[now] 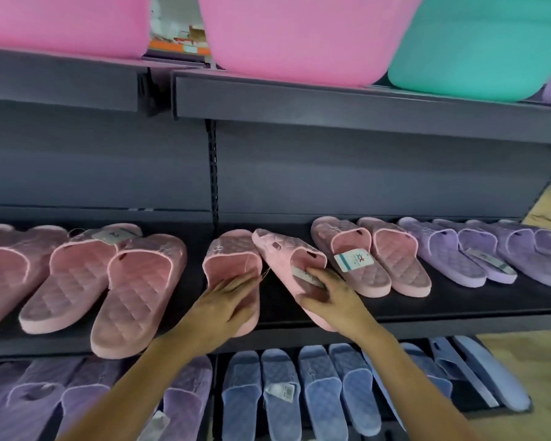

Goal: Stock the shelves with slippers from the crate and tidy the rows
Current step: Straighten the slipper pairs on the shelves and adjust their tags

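Two pink quilted slippers sit in the middle of the dark shelf (395, 310). My left hand (223, 303) lies flat in the heel of the left pink slipper (233, 249), fingers apart. My right hand (328, 294) grips the heel end of the right pink slipper (283, 249), which is tilted on its side and angled left, a paper tag under my fingers. More pink slippers (134, 288) lie to the left. Another pink pair (369, 256) with a white tag lies to the right. No crate is in view.
Purple slippers (477, 253) fill the shelf's right end. The lower shelf holds purple slippers (77, 393) on the left and blue slippers (299, 386) on the right. Pink basins (299, 36) and a teal basin (477, 49) sit on the upper shelf. Tan floor (541, 377) shows at right.
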Demonstrator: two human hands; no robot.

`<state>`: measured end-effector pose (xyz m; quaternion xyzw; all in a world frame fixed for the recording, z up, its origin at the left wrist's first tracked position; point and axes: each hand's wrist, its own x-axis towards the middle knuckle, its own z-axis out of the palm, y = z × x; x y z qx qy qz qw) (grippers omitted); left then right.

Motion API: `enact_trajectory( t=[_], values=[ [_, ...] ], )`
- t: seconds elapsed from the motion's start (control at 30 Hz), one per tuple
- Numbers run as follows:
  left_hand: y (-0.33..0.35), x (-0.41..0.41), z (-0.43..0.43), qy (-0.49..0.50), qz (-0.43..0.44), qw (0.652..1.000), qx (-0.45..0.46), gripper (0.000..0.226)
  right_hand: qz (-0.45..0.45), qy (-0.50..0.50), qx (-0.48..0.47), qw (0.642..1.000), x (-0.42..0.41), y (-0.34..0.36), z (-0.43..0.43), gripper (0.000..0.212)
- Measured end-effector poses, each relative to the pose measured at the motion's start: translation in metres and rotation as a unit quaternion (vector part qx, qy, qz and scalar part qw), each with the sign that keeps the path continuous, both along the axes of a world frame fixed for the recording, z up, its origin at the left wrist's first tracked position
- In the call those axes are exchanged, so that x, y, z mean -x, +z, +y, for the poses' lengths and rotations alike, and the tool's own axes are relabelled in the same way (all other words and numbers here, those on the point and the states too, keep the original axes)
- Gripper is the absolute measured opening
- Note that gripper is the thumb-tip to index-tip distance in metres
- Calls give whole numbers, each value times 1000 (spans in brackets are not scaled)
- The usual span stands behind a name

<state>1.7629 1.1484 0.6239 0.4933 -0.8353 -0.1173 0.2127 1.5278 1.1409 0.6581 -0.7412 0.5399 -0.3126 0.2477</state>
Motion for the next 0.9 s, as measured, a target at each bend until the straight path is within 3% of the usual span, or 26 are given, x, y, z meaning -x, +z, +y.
enact_trajectory(
  t=[0.07, 0.13, 0.27, 0.43, 0.57, 0.73, 0.9],
  values=[
    [-1, -1, 1, 4, 0, 1000, 8, 95, -27, -31, 6, 999, -6, 1, 5, 48],
    [0, 2, 4, 15, 11, 1000, 19, 85, -35, -58, 20, 998, -13, -2, 10, 47],
    [5, 4, 9, 14, 32, 999, 22, 69, 63, -138, 79, 985, -23, -13, 14, 58],
    [4, 6, 11, 27, 56, 998, 24, 71, 159, -195, 83, 964, -40, -21, 6, 57],
    [-3, 7, 12, 78, 64, 995, 5, 87, 169, -163, 78, 969, -51, -19, 4, 80],
    [1, 9, 8, 93, 5, 995, 25, 89, 178, -92, 143, 969, -43, -29, 3, 65],
    [9, 12, 4, 103, -83, 991, 3, 98, 185, -3, 95, 978, -29, -23, -3, 90]
  ],
)
